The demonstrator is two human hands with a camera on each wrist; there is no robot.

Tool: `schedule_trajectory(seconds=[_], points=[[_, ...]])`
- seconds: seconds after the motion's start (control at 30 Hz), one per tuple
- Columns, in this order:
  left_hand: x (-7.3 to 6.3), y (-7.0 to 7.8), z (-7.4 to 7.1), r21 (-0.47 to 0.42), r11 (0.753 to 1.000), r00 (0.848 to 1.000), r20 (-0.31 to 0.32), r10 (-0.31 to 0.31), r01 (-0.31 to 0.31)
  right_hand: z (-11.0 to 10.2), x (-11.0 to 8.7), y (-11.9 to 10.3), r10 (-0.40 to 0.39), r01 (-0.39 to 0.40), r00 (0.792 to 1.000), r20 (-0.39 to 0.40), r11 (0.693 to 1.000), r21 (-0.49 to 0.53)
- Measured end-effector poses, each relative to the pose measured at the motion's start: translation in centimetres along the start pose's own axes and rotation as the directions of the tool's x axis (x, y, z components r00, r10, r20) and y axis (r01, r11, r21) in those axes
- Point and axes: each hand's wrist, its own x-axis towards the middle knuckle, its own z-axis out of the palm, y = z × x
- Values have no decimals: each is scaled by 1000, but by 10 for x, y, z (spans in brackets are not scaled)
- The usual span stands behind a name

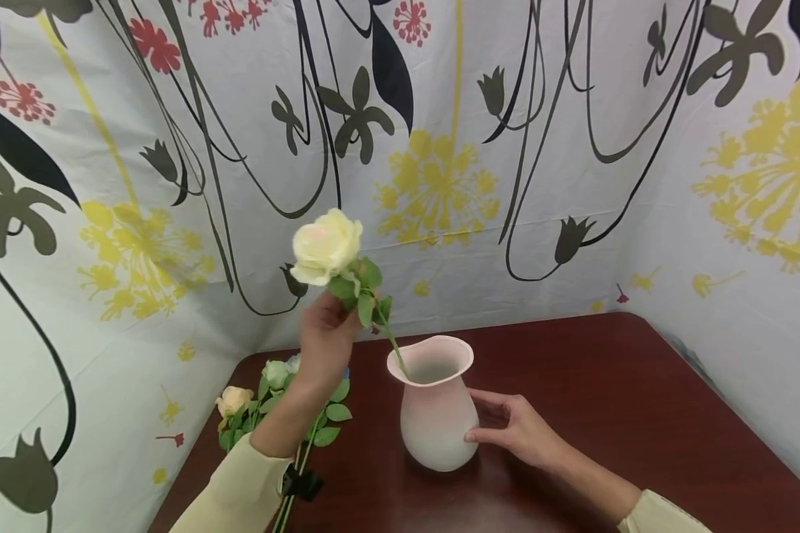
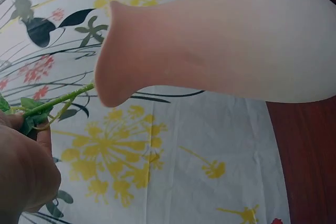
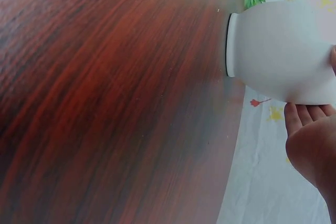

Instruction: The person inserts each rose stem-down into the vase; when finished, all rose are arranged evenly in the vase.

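Observation:
In the head view my left hand (image 1: 327, 342) pinches the green stem of a cream-white rose (image 1: 327, 247) just below its bloom and leaves. The stem slants down to the right, its lower end inside the mouth of a white-to-pink vase (image 1: 438, 426) that stands upright. The left wrist view shows the rose stem (image 2: 62, 100) passing behind the vase's flared rim. My right hand (image 1: 521, 433) holds the vase's right side, thumb toward me and fingers behind. In the right wrist view the fingers of this hand (image 3: 315, 142) lie against the vase wall (image 3: 278, 51).
More flowers lie on the dark red-brown table (image 1: 573, 385) left of the vase, partly behind my left forearm, among them a peach rose (image 1: 234, 400) and leafy stems (image 1: 327, 435). A flower-patterned cloth (image 1: 440, 281) hangs behind the table and along both sides.

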Motion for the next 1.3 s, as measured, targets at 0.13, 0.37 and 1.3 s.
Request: schedule_trajectory(seconds=[0.13, 0.37, 1.3], points=[[0, -7, 12, 57, 998, 997, 75, 24, -29, 0, 0, 1, -3, 3, 1000, 5, 1000, 7], [-4, -12, 29, 139, 988, 974, 203, -101, 73, -1, 0, 2, 1, -2, 1000, 9, 1000, 12], [-6, -37, -72, 190, 916, 926, 70, -372, 353, -1, 0, -1, 41, -41, 999, 19, 999, 10]])
